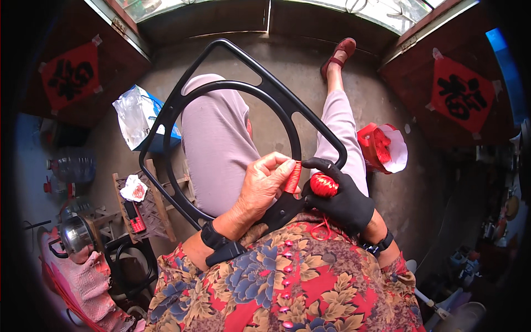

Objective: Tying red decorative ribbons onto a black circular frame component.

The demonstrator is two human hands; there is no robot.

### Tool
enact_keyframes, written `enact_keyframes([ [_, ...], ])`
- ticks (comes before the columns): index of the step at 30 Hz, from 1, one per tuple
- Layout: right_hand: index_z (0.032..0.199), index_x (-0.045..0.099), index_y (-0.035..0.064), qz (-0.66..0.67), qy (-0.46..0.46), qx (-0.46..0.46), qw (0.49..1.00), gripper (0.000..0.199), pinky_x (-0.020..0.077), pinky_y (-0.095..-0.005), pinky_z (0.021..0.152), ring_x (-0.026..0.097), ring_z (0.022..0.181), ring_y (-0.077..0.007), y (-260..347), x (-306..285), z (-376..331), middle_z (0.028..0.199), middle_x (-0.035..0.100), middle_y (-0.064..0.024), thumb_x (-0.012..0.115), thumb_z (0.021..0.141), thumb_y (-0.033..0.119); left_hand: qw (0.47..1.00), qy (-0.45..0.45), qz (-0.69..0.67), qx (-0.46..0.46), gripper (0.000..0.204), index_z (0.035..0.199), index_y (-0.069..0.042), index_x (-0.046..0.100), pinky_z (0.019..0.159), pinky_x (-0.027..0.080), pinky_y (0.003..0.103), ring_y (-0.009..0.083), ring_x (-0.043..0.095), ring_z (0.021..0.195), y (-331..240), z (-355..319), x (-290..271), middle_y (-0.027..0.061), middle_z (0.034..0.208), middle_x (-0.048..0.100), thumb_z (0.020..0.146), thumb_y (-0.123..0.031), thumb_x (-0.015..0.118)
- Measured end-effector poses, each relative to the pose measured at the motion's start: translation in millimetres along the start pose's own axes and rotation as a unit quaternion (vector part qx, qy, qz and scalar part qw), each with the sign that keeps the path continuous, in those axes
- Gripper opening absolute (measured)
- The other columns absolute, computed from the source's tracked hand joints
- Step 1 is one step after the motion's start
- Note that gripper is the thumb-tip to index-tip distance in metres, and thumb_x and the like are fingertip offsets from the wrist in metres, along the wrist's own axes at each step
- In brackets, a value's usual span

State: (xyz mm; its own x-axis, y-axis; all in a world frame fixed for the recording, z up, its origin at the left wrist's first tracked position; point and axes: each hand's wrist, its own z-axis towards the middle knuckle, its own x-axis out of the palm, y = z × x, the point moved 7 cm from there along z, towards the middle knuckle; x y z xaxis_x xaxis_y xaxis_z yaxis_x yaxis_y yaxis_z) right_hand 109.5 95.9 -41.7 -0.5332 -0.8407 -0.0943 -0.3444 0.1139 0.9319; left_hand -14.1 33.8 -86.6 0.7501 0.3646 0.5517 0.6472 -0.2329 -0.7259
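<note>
A black rounded frame (269, 87) with a ring inside it rests over my lap, slanting up and away from me. Red cord (292, 178) is wound in tight turns around the near right part of the ring. My bare left hand (257, 185) pinches these turns between thumb and fingers. In my right hand (349, 203), which wears a black glove, sits a shiny ball of red cord (324, 185). The gloved forefinger reaches over to the ring beside the wound turns. A loose red strand (326, 224) hangs below, against my flowered shirt.
On the left, a small wooden stool (157, 205) carries a red phone (136, 222) and crumpled white paper (134, 188). A blue-and-white bag (138, 117) stands beyond it. A red bag (369, 145) is on the floor at right. A lidded metal pot (77, 239) is at far left.
</note>
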Motion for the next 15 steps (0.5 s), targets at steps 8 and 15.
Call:
enact_keyframes([
  [8, 0.123, 0.049, 0.0082, -0.003, 0.024, -0.008, 1.000, 0.054, 0.0463, -0.0247, 0.074, 0.055, 0.078, -0.0080, -4, 6, 2, 0.089, 0.060, -0.0034, 0.072, 0.074, 0.005, 1.000, 0.000, -0.001, 0.031, 0.017, 0.093, -0.002, 0.055, 0.057, 0.055, 0.025, 0.0134, 0.064, 0.063, 0, -8, -5, 0.0045, 0.075, 0.061, 0.093, -0.020, 0.055],
  [15, 0.121, 0.050, 0.0066, 0.015, 0.012, -0.003, 1.000, 0.051, 0.0465, -0.0240, 0.076, 0.055, 0.079, -0.0075, -7, 8, -5, 0.094, 0.059, -0.0025, 0.071, 0.074, 0.003, 1.000, 0.008, 0.014, 0.001, 0.018, 0.093, -0.003, 0.054, 0.062, 0.056, 0.027, 0.0146, 0.064, 0.065, 3, -11, -1, 0.0061, 0.077, 0.061, 0.093, -0.020, 0.053],
])
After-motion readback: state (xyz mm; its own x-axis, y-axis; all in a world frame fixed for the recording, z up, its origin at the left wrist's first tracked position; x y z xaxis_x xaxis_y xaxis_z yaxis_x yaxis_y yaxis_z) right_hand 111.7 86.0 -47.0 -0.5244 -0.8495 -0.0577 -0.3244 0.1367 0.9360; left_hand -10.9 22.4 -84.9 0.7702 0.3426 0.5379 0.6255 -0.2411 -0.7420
